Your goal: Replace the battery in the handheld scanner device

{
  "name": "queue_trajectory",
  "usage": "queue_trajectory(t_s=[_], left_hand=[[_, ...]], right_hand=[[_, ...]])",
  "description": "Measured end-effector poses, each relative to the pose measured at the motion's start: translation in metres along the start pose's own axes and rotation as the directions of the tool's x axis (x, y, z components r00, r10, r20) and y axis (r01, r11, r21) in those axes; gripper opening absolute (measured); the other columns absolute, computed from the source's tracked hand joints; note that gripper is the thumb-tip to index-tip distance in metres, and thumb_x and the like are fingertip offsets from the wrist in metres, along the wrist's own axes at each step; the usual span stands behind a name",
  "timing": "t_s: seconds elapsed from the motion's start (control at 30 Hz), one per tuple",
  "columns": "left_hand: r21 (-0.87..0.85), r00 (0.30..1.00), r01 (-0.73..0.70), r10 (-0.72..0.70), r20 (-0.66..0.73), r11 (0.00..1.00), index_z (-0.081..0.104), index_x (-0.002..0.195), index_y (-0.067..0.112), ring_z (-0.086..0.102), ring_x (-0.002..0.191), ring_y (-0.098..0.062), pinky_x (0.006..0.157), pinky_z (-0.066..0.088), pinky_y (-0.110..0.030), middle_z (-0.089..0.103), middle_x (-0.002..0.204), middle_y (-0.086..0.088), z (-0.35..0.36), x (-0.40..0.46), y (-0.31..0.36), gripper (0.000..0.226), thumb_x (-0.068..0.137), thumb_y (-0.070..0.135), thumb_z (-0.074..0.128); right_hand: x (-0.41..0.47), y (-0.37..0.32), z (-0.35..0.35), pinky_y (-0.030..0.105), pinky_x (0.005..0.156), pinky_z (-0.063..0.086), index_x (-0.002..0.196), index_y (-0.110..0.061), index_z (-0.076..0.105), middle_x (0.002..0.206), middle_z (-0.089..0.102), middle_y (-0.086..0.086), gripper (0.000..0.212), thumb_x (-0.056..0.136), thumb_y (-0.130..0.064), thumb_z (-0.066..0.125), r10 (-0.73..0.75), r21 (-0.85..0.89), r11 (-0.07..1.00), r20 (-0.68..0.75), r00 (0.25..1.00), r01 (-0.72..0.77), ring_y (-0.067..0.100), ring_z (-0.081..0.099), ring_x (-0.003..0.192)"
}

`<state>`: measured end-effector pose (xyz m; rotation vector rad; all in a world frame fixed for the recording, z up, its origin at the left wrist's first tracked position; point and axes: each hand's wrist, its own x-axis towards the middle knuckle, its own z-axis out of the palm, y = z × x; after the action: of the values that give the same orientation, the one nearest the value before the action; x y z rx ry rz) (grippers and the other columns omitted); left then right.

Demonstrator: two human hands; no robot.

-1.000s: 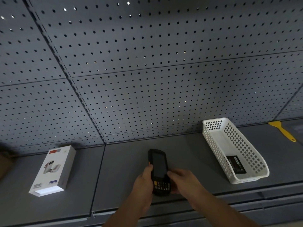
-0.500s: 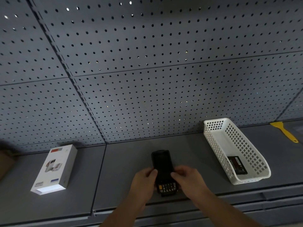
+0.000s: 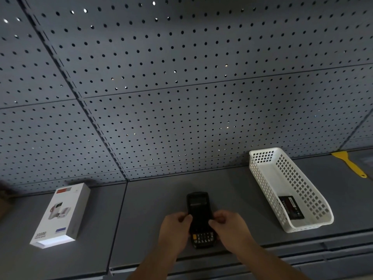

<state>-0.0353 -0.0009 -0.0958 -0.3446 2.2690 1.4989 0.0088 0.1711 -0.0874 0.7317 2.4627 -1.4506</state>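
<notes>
Both forearms reach in from the bottom edge, and the hands meet around the black handheld scanner (image 3: 200, 219), which lies keypad-end toward the person on the grey shelf (image 3: 153, 203). The left hand (image 3: 175, 231) curls against the device's left side with the fingers bent in at its middle; the right hand (image 3: 230, 229) mirrors it on the right side, knuckles raised, so the two clamp the scanner between them. The dark screen points away toward the perforated back panel (image 3: 181, 77), and the keypad with its orange key shows between the wrists. To the right, well apart from the hands, a white perforated basket (image 3: 268, 164) sits at an angle on the shelf, and inside it, at the near end, lies a black battery (image 3: 291, 208) with a label. A yellow scraper (image 3: 348, 162) lies farther right, and a white product box (image 3: 61, 215) rests flat on the left shelf section. Compared with half a second ago, the hands have slid up the scanner's sides, leaving more of the keypad uncovered, and the scanner lies straighter.
</notes>
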Motion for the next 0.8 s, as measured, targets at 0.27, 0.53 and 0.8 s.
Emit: queue_trajectory(t_s=[0.27,0.53,0.8], left_hand=[[0.130,0.999,-0.045,0.047,-0.015,0.990,0.078,0.075,0.024,0.077,0.070,-0.024,0.077,0.065,-0.051,0.078,0.068,-0.003,0.000,0.015,-0.010,0.021,0.089,0.034,0.066],[0.234,0.996,-0.077,0.082,-0.015,0.969,0.077,0.073,0.020,0.077,0.070,-0.017,0.075,0.066,-0.045,0.079,0.072,0.004,-0.002,0.017,-0.007,0.023,0.090,0.034,0.067],[0.349,0.987,-0.153,0.164,0.000,0.924,0.075,0.093,0.024,0.074,0.077,-0.013,0.077,0.064,-0.039,0.077,0.083,0.006,-0.011,-0.001,0.003,0.019,0.096,0.037,0.062]], right_hand=[[0.003,-0.006,-0.002,0.020,0.070,0.055,0.083,-0.029,0.071,0.082,0.076,-0.010,0.009,0.092,-0.029,0.072,-0.028,-0.094,0.995,0.025,0.999,0.030,0.007,0.073,0.080],[0.002,-0.006,-0.002,0.006,0.060,0.044,0.101,-0.020,0.080,0.083,0.074,-0.011,0.016,0.092,-0.030,0.071,-0.038,-0.130,0.991,0.002,0.999,0.038,0.002,0.067,0.077],[-0.005,-0.012,-0.003,0.013,0.067,0.044,0.120,-0.018,0.075,0.110,0.078,-0.002,0.027,0.097,-0.031,0.068,-0.036,-0.177,0.984,-0.018,0.999,0.032,0.009,0.065,0.089]])
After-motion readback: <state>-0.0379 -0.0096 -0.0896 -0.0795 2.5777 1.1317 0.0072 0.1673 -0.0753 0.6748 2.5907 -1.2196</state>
